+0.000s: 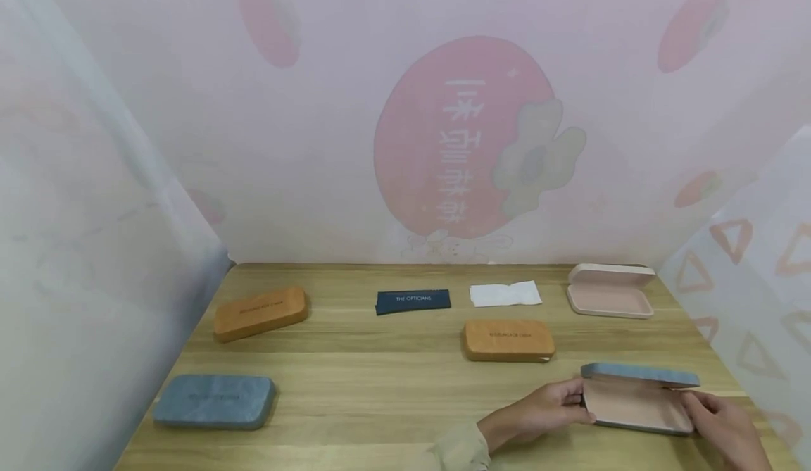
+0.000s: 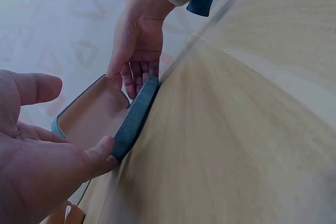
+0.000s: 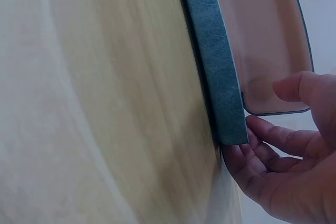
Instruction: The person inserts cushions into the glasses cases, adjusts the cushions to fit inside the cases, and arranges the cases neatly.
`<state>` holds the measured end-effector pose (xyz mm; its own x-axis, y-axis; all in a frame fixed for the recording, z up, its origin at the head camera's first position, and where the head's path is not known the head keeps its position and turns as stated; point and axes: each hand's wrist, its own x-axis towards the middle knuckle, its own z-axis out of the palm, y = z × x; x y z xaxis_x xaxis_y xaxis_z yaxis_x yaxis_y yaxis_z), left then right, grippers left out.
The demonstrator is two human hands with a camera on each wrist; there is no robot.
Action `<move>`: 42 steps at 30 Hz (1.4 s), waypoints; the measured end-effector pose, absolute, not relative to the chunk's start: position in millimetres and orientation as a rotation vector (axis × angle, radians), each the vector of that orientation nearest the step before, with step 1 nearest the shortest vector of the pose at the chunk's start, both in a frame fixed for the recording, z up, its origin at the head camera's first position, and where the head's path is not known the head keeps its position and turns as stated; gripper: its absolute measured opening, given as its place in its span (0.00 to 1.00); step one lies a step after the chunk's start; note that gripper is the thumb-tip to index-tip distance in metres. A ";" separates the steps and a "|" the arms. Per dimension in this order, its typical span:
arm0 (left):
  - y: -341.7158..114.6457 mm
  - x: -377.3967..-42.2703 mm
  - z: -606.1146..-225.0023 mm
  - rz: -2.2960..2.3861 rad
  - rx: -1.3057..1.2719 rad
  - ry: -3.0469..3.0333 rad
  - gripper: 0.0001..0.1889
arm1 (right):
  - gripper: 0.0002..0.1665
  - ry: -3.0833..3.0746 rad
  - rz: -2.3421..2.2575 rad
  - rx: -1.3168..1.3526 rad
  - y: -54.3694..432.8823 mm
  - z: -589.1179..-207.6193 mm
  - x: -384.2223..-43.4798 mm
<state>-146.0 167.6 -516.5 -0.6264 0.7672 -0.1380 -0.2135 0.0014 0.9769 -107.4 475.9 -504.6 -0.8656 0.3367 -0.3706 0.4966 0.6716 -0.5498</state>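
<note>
A blue-grey glasses case (image 1: 640, 400) with a pale pink lining lies at the table's front right, its lid (image 1: 640, 374) raised. My left hand (image 1: 548, 407) holds the case's left end, with fingertips at the base's edge. At the opposite end my right hand (image 1: 725, 425) grips the base. In the right wrist view, the fingers (image 3: 257, 171) curl against the end of the base, while the thumb (image 3: 291, 86) extends in front of the lid's lining. The inside that shows is bare lining.
Behind the case lie an orange glasses case (image 1: 509, 341), an open pink case (image 1: 610, 298), a white cloth (image 1: 505, 293) and a dark blue cloth (image 1: 413, 301). Another orange case (image 1: 261, 313) and a closed blue-grey case (image 1: 214, 401) lie left. A printed curtain (image 1: 329, 140) borders the table.
</note>
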 end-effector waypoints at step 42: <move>59.3 -131.1 -510.0 1.649 0.645 1.656 0.31 | 0.32 2.561 -1.146 0.438 391.0 -502.2 -109.9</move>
<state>-131.1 59.3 -510.0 -0.6294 0.7658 -0.1316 -0.1281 0.0648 0.9896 -109.9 391.0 -502.2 -0.9082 0.1518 -0.3901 0.3920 0.6353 -0.6654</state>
